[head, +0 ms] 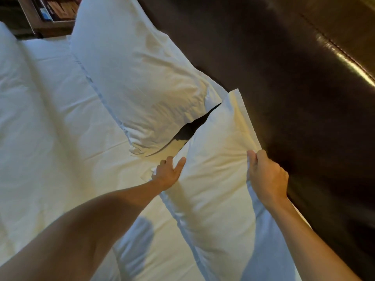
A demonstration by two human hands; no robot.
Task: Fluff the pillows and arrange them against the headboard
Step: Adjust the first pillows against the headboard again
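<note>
Two white pillows lean against the dark brown leather headboard (294, 82). The near pillow (217, 165) stands between my hands. My left hand (168, 173) presses its lower edge on the bed side, fingers closed on the cover's flap. My right hand (267, 177) pinches the cover's upper flap next to the headboard. The far pillow (138, 78) rests beside it, propped on the headboard, with a dark gap between the two.
A white sheet (50, 122) covers the mattress to the left, with creases. A bulge of white bedding (8, 49) lies at the far left. A wooden nightstand (50, 15) with items stands beyond the bed's top corner.
</note>
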